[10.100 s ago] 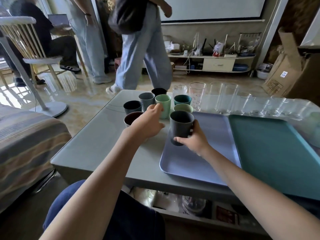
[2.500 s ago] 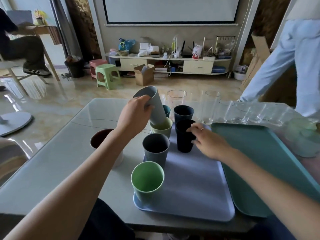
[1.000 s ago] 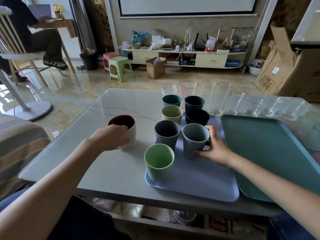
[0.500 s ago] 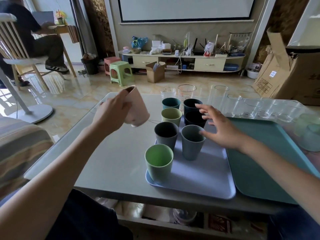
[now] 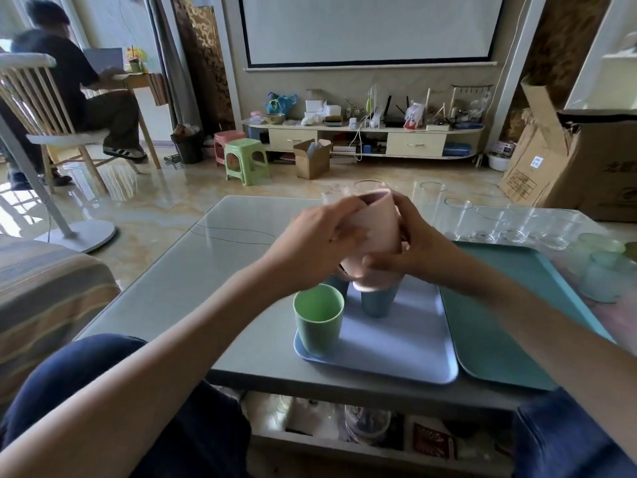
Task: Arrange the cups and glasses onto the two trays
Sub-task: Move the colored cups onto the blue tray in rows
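Passing above the lilac tray (image 5: 406, 343), the pink cup (image 5: 374, 232) sits tilted between the left hand (image 5: 310, 241) and the right hand (image 5: 410, 250), fingers of both curled round it, probably a handover toward the tray's empty right edge.

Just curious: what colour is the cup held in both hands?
Pale pink cup, seen in the head view.

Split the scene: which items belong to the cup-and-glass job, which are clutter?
Job: pink plastic cup, held by left hand and right hand; green plastic cup; lavender plastic tray; teal plastic tray; row of clear glasses.
Clutter: green plastic stool; large cardboard box.
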A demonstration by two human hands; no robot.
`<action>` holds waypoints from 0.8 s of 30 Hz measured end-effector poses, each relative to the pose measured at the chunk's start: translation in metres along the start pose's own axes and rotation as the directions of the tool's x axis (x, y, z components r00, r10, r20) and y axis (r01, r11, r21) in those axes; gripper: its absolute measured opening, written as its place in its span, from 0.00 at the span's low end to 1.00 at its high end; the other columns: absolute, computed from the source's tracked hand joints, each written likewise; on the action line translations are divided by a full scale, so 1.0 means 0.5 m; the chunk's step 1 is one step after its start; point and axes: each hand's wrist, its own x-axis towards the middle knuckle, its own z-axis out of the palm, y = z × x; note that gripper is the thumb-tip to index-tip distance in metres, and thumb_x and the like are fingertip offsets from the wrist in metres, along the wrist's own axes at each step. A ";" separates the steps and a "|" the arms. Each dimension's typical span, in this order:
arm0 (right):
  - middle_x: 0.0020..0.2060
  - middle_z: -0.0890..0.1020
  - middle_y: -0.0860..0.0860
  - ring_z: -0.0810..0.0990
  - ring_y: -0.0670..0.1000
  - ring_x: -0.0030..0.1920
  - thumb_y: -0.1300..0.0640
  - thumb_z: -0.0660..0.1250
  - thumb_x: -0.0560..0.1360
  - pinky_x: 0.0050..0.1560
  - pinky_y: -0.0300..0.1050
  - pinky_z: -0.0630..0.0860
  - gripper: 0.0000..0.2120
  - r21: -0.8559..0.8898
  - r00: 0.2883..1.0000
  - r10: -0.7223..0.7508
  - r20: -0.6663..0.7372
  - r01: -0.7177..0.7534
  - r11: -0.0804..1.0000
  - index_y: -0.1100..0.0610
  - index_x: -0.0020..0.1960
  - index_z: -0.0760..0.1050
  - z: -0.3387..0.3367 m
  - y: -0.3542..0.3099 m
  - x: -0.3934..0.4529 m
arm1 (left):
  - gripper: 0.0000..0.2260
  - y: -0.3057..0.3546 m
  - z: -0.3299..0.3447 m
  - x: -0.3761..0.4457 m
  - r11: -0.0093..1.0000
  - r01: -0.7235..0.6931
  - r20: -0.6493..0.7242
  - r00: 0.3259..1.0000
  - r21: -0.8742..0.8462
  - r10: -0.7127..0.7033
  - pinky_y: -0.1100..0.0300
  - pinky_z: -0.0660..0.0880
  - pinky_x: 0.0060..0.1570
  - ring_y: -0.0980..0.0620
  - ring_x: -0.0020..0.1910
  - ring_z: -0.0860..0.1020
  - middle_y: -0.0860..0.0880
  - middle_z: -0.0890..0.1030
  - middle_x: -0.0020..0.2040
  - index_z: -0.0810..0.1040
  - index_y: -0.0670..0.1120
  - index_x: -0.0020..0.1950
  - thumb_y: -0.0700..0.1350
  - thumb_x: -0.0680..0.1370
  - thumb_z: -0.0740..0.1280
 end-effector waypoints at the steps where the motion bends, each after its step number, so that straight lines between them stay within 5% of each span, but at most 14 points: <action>1: 0.56 0.76 0.47 0.78 0.42 0.53 0.63 0.77 0.65 0.40 0.33 0.78 0.40 -0.017 1.000 0.012 0.007 -0.012 1.000 0.38 0.64 0.60 -0.005 0.007 -0.007 | 0.10 0.004 0.007 -0.003 1.000 0.011 0.034 0.999 0.002 -0.011 0.58 0.70 0.39 0.48 0.39 0.74 0.50 0.75 0.40 0.76 0.47 0.54 0.47 0.75 0.63; 5: 0.54 0.74 0.41 0.76 0.45 0.58 0.62 0.79 0.63 0.48 0.41 0.80 0.41 -0.144 0.985 0.161 0.054 -0.152 0.978 0.43 0.65 0.58 -0.017 0.052 -0.036 | 0.07 0.003 0.025 -0.012 0.987 0.089 0.228 0.972 -0.133 -0.057 0.73 0.70 0.35 0.64 0.35 0.75 0.53 0.80 0.41 0.80 0.47 0.54 0.42 0.77 0.65; 7: 0.56 0.74 0.42 0.76 0.46 0.58 0.58 0.81 0.61 0.54 0.45 0.80 0.42 -0.224 0.976 0.196 0.090 -0.172 0.959 0.46 0.67 0.59 -0.016 0.076 -0.048 | 0.09 -0.003 0.044 -0.020 0.997 0.046 0.320 0.947 -0.058 -0.025 0.68 0.71 0.38 0.59 0.39 0.77 0.49 0.82 0.45 0.80 0.46 0.55 0.39 0.76 0.65; 10: 0.61 0.71 0.40 0.74 0.40 0.58 0.56 0.81 0.60 0.48 0.32 0.77 0.47 -0.262 0.971 0.193 0.144 -0.150 0.953 0.46 0.71 0.58 -0.002 0.105 -0.062 | 0.12 -0.013 0.078 -0.034 1.000 0.021 0.410 0.912 0.007 -0.022 0.54 0.75 0.47 0.46 0.45 0.78 0.43 0.81 0.48 0.80 0.46 0.56 0.37 0.75 0.62; 14: 0.62 0.72 0.41 0.74 0.40 0.59 0.55 0.82 0.58 0.46 0.26 0.72 0.48 -0.282 0.969 0.210 0.133 -0.167 0.945 0.46 0.71 0.60 0.020 0.149 -0.078 | 0.10 -0.031 0.116 -0.048 0.997 -0.069 0.495 0.867 0.030 0.045 0.58 0.71 0.48 0.47 0.48 0.77 0.45 0.81 0.51 0.80 0.43 0.55 0.39 0.78 0.62; 18: 0.60 0.74 0.40 0.75 0.44 0.60 0.55 0.83 0.57 0.52 0.33 0.75 0.48 -0.290 0.969 0.234 0.077 -0.203 0.935 0.44 0.69 0.60 0.027 0.170 -0.083 | 0.09 -0.052 0.153 -0.057 0.991 -0.099 0.507 0.861 0.086 0.042 0.50 0.75 0.49 0.48 0.48 0.76 0.50 0.80 0.50 0.79 0.51 0.53 0.45 0.79 0.60; 21: 0.58 0.74 0.42 0.77 0.46 0.57 0.51 0.82 0.57 0.54 0.46 0.78 0.49 -0.325 0.968 0.252 0.014 -0.234 0.916 0.44 0.68 0.56 0.034 0.176 -0.090 | 0.07 -0.060 0.174 -0.057 0.988 -0.088 0.504 0.864 0.125 0.013 0.52 0.75 0.48 0.48 0.48 0.76 0.52 0.80 0.48 0.78 0.54 0.51 0.47 0.78 0.60; 24: 0.59 0.72 0.46 0.77 0.47 0.55 0.51 0.82 0.58 0.55 0.46 0.78 0.53 -0.346 0.964 0.265 -0.008 -0.252 0.904 0.48 0.70 0.50 0.047 0.190 -0.100 | 0.06 -0.068 0.191 -0.059 0.980 -0.095 0.497 0.868 0.174 -0.004 0.56 0.71 0.43 0.48 0.46 0.76 0.53 0.80 0.46 0.77 0.55 0.50 0.45 0.77 0.63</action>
